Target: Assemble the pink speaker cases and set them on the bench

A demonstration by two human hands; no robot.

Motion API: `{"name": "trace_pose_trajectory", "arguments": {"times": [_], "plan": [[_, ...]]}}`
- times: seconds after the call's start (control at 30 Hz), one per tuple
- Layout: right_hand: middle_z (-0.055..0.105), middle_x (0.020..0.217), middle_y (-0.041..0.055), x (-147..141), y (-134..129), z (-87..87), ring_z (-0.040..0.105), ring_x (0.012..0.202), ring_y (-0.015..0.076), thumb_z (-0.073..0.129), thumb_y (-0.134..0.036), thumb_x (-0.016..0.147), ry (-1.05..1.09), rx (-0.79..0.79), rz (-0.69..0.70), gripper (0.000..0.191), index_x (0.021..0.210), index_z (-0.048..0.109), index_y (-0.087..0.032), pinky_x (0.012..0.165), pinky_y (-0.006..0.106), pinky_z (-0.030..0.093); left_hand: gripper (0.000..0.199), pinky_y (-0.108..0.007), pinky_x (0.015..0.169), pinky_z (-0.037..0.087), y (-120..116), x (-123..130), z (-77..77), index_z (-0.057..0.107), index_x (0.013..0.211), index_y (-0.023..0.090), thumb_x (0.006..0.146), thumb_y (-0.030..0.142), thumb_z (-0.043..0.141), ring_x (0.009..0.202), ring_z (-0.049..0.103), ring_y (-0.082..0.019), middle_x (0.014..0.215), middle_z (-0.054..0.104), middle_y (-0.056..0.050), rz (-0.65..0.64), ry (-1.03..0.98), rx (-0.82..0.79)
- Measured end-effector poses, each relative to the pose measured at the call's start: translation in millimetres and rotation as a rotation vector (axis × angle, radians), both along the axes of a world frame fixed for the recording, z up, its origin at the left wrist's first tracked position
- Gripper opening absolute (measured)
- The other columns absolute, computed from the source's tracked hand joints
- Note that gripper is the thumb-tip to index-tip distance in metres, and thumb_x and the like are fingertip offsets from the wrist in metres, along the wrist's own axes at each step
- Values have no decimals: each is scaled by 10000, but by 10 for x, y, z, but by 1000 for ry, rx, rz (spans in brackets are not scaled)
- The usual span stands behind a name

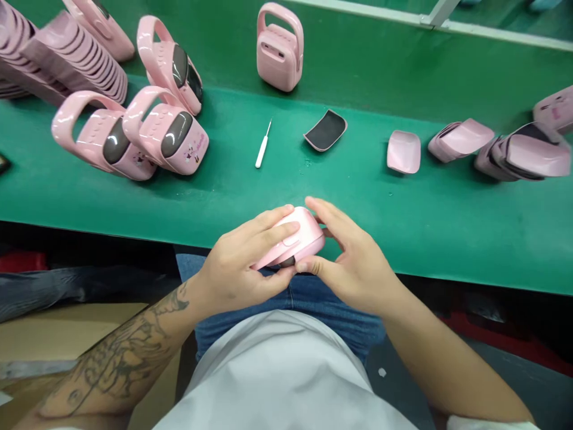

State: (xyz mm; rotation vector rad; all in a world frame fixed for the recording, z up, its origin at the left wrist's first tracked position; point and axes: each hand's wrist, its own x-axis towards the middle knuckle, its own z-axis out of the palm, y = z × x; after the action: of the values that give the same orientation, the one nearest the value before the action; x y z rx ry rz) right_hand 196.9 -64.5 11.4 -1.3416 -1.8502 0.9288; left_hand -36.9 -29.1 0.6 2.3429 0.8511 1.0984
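A glossy pink device (307,230) with a handle and a dark panel is held at the table's front edge, above my lap. My left hand (246,257) wraps round its left side, fingers over the top and thumb below. My right hand (353,257) grips its right end, with the thumb at the lower corner and the fingers at the far side. Beyond the hands, a white-handled screwdriver (262,148) lies on the green table (224,203). Right of it is a curved piece (326,131) with its dark face up. A pink curved cover (403,152) sits farther right.
Several pink handled devices (184,143) stand at the left, beside stacked pink covers (85,57). One more device (280,54) is at the back centre. Piles of covers (523,155) lie at the right. A pale metal rail (380,15) crosses the back.
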Motion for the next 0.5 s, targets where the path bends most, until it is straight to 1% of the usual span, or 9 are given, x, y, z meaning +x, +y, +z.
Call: {"name": "trace_pose_trajectory", "arguments": {"times": [0.03, 0.1, 0.17, 0.23, 0.3, 0.4, 0.5], "plan": [[530, 1721, 84, 32, 52, -1, 487, 1614, 347, 878, -471, 904, 15, -27, 43, 879, 1676, 480, -332, 1326, 579, 444, 714, -464, 1105, 676, 16, -6, 20, 651, 1480, 323, 813, 189, 866, 1299, 769, -330, 1512, 723, -99, -16, 4, -12], [504, 1738, 77, 62, 133, -9, 464, 1628, 345, 876, -503, 903, 53, -60, 116, 898, 1684, 466, -335, 1346, 587, 403, 647, -438, 1121, 661, 38, -21, 62, 671, 1443, 294, 832, 171, 843, 1328, 752, -320, 1503, 726, -112, -45, 10, -49], [497, 1743, 89, 49, 171, -17, 465, 1628, 346, 879, -501, 900, 106, -68, 134, 892, 1677, 481, -318, 1341, 577, 412, 614, -421, 1160, 628, 37, -35, 93, 670, 1431, 257, 849, 167, 844, 1375, 722, -313, 1516, 710, -141, -56, 18, -96], [538, 1715, 95, 16, 174, -14, 511, 1598, 347, 879, -467, 904, 146, -63, 118, 844, 1652, 523, -306, 1321, 565, 449, 625, -413, 1195, 598, 14, -43, 99, 655, 1441, 230, 856, 202, 875, 1422, 686, -316, 1542, 685, -166, -58, 24, -139], [584, 1678, 89, -17, 165, 1, 554, 1564, 352, 898, -441, 887, 164, -68, 100, 809, 1615, 574, -307, 1305, 561, 475, 630, -406, 1203, 589, -20, -39, 79, 649, 1444, 235, 862, 224, 890, 1434, 677, -312, 1554, 677, -164, -42, 11, -158], [645, 1622, 69, -53, 168, 27, 592, 1530, 361, 957, -428, 821, 191, -113, 63, 787, 1541, 659, -314, 1300, 561, 484, 596, -400, 1168, 614, -56, -15, 24, 674, 1409, 254, 853, 180, 878, 1381, 718, -304, 1529, 704, -149, -1, -59, -141], [706, 1552, 50, -78, 180, 27, 626, 1496, 368, 999, -423, 764, 210, -136, 26, 744, 1452, 736, -317, 1300, 559, 488, 597, -404, 1139, 632, -55, 1, -20, 699, 1372, 246, 811, 144, 877, 1336, 746, -310, 1494, 729, -153, 8, -105, -108]]}}
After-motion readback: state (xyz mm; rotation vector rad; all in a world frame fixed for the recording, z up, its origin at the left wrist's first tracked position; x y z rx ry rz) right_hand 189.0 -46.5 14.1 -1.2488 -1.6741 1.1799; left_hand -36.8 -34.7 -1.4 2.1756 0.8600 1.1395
